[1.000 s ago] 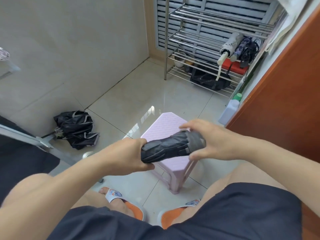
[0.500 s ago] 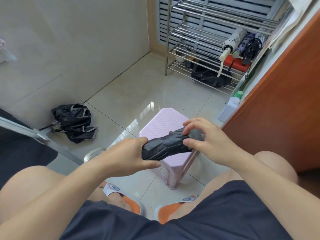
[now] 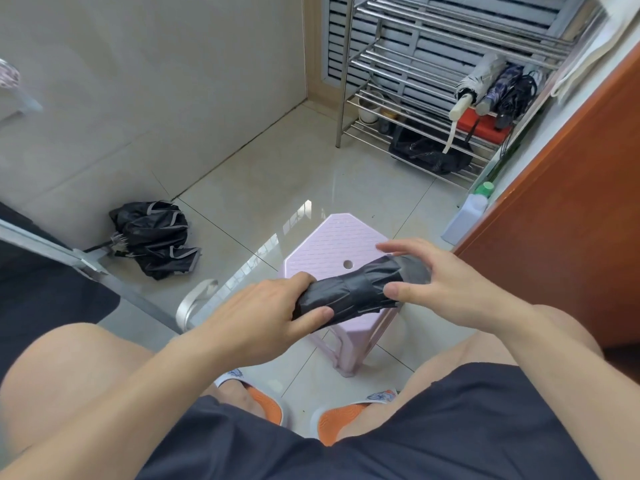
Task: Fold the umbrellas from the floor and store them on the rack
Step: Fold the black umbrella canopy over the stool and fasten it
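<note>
A folded black umbrella (image 3: pixel 356 292) lies rolled up between my hands, above a pink plastic stool (image 3: pixel 332 244). My left hand (image 3: pixel 266 317) grips its near end, thumb underneath. My right hand (image 3: pixel 436 275) holds the far end between thumb and fingers, the fingers stretched over the top. A second black umbrella (image 3: pixel 156 237) lies crumpled and unfolded on the floor by the left wall. The steel rack (image 3: pixel 408 74) stands at the back; three folded umbrellas (image 3: pixel 495 88) rest on its right side.
A white bottle with a green cap (image 3: pixel 467 213) stands by the brown door (image 3: pixel 571 202) on the right. A black bag (image 3: pixel 429 154) and a red box (image 3: pixel 481 126) sit on the rack's lower shelves. A metal frame (image 3: pixel 86 265) crosses the left.
My right hand has loosened and shifted on the umbrella's far end, its fingers now spread over the top. The stool's top shows more as the view dropped.
</note>
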